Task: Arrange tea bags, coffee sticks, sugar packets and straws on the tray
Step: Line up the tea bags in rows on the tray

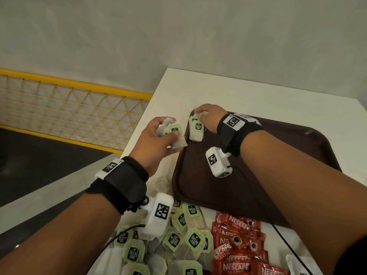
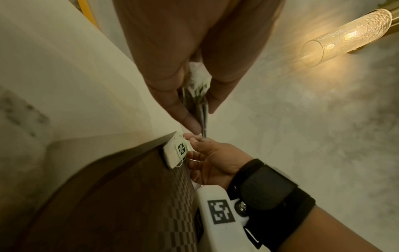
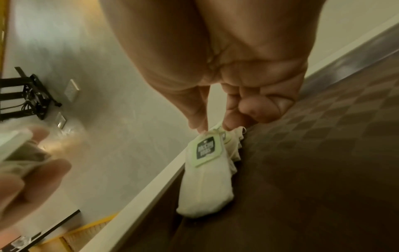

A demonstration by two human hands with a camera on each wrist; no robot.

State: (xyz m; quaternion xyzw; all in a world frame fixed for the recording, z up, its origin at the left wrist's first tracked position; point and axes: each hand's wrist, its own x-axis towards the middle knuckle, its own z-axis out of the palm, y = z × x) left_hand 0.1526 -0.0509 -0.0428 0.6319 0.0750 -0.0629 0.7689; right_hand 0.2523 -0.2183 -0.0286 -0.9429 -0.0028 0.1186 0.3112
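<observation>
A dark brown tray (image 1: pixel 278 175) lies on the white table. In its far left corner rests a small stack of white tea bags (image 1: pixel 195 129) with green tags. My right hand (image 1: pixel 208 116) pinches the top edge of that stack (image 3: pixel 207 170) between thumb and fingertips. Just left of the tray, my left hand (image 1: pixel 158 139) grips a bunch of several tea bags (image 1: pixel 170 132) above the table; in the left wrist view they (image 2: pixel 199 88) show edge-on between thumb and fingers.
A heap of loose tea bags (image 1: pixel 174 241) lies at the table's near edge, with red Nescafe coffee sticks (image 1: pixel 238 245) to its right. A black cable (image 1: pixel 282 235) runs across the tray's near side. A yellow mesh railing (image 1: pixel 69 108) stands beyond the table's left edge.
</observation>
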